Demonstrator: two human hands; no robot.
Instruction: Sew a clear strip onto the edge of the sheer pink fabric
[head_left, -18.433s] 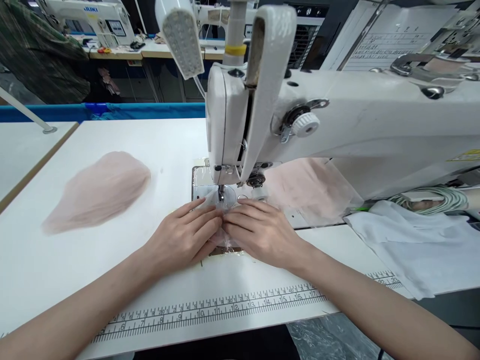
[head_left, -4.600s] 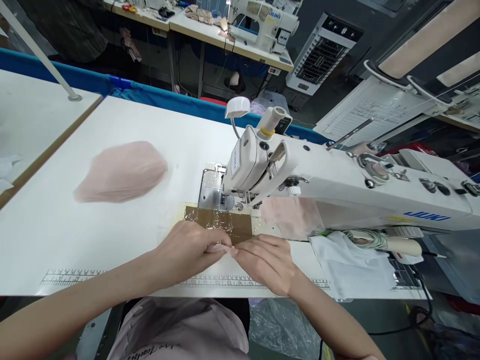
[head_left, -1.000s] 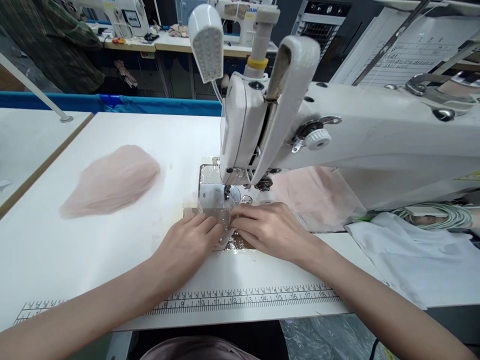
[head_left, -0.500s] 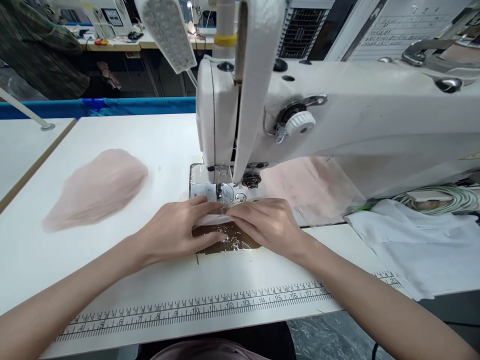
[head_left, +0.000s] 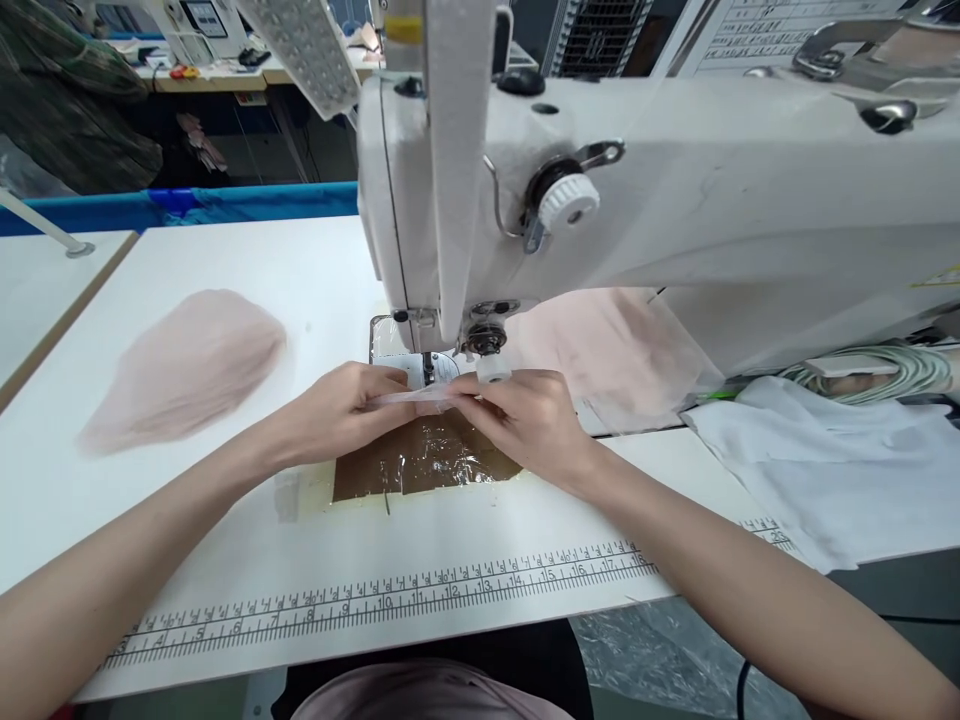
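Just in front of the presser foot [head_left: 428,368] of a white sewing machine [head_left: 645,190], a narrow folded strip of thin pale fabric [head_left: 409,397] is stretched between my hands. My left hand [head_left: 341,412] pinches its left part, fingers and thumb pressed together. At the right end my right hand [head_left: 525,420] grips the same strip between thumb and fingers. Both hands are raised slightly over the brown taped patch [head_left: 427,460] on the table. The fingertips partly hide the strip, and some of the needle plate lies behind them.
A sheer pink fabric piece [head_left: 187,365] lies at left. More pink fabric [head_left: 600,345] lies under the machine arm. White cloth [head_left: 810,470] and a coil of pale green cord [head_left: 885,370] are at right. A printed ruler [head_left: 420,595] runs along the table's front edge.
My left thumb has closed against the fingers, and the fabric strip is now lifted and held taut between both hands. The whole view has shifted slightly.
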